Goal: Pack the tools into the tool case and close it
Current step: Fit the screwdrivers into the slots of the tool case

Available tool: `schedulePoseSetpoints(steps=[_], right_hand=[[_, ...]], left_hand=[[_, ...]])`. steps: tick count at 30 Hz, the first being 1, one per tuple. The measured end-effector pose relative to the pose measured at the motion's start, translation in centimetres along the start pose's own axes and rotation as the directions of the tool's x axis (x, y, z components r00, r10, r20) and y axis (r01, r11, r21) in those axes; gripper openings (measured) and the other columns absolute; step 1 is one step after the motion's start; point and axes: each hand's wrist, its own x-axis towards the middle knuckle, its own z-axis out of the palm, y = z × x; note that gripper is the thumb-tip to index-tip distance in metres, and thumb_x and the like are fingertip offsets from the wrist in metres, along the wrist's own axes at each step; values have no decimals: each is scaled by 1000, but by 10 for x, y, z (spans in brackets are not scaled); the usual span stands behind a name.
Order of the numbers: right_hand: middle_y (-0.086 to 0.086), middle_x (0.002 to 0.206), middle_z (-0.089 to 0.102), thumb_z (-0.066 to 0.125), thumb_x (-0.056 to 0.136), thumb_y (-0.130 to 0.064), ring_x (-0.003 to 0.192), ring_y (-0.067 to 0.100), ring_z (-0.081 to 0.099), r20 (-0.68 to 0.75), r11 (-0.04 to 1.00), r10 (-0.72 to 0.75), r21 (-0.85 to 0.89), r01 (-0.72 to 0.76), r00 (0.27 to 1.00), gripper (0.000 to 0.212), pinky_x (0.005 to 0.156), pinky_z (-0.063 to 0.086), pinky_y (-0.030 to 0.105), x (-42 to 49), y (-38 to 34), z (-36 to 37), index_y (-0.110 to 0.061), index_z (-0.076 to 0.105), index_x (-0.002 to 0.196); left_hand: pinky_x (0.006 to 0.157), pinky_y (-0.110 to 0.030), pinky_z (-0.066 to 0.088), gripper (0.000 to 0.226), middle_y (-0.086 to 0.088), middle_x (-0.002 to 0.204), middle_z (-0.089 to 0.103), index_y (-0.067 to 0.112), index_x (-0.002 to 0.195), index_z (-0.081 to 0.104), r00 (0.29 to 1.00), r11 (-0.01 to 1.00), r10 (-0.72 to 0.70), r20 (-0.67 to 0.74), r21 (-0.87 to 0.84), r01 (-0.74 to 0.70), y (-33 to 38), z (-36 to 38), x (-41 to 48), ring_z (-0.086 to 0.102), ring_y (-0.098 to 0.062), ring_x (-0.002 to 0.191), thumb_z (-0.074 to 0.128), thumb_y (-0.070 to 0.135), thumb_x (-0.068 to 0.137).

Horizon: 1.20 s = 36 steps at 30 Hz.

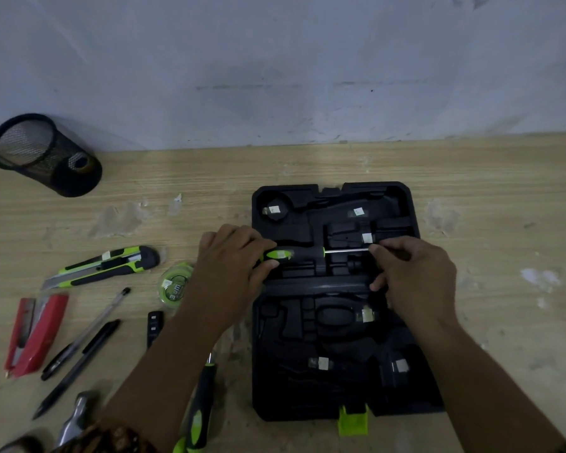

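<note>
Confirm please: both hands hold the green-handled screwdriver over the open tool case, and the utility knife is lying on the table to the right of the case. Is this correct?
Not quite. The head view shows the utility knife on the table left of the tool case, not right. The rest holds: the left hand grips the handle of the screwdriver and the right hand its shaft, over the open case.

Light wood-grain tabletop (307, 165), scuffed with pale patches, butted against a grey wall.
On it: open black moulded plastic tool case (334, 380) at centre-right; black mesh pen cup (43, 155) tipped on its side far left; green-black utility knife (105, 264), green tape measure (175, 284), red stapler (35, 333), two black pens (79, 348), a hammer (77, 416), green-black pliers (200, 407).
</note>
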Motion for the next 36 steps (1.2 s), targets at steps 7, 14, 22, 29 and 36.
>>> schedulePoseSetpoints(steps=[7, 14, 22, 29, 36], right_hand=[[2, 79, 63, 69, 88, -14, 64, 15, 61, 1, 922, -285, -274, 274, 959, 8, 61, 42, 16, -1, -3, 5, -16, 75, 83], [5, 94, 59, 69, 88, -13, 88, 25, 55, 136, 719, -529, -452, 528, 838, 11, 61, 54, 36, -6, 5, 21, -9, 75, 97], [7, 80, 64, 72, 81, 1, 81, 27, 55, 163, 653, -602, -461, 600, 781, 12, 63, 53, 41, 5, 8, 21, -7, 76, 89], [9, 89, 62, 73, 82, -5, 86, 26, 56, 242, 621, -636, -404, 672, 733, 18, 71, 53, 35, -13, -1, 38, -3, 73, 100], [7, 90, 62, 71, 86, -9, 84, 26, 58, 269, 601, -656, -379, 703, 706, 27, 67, 55, 36, -11, -1, 43, -7, 70, 112]], left_hand=[[79, -32, 29, 32, 9, 98, 63, 25, 110, 71, 999, 999, 18, -33, 31, -17, 3, 3, 1, 51, -19, 96, 53, 41, 90], [79, -35, 31, 27, 8, 97, 64, 26, 110, 72, 995, 998, 53, -85, 50, -49, 4, 4, 0, 54, -21, 94, 56, 34, 91], [81, -30, 24, 27, 13, 95, 66, 27, 105, 74, 995, 1000, 26, -94, -9, -27, 5, 6, 3, 50, -16, 95, 58, 37, 87], [81, -30, 24, 24, 17, 92, 66, 29, 101, 75, 997, 996, -27, -70, -84, 21, 7, 3, 7, 48, -13, 95, 66, 37, 80], [80, -27, 17, 27, 18, 94, 69, 31, 99, 76, 998, 993, -43, -43, -111, 38, 3, 0, 11, 46, -9, 96, 67, 41, 76]])
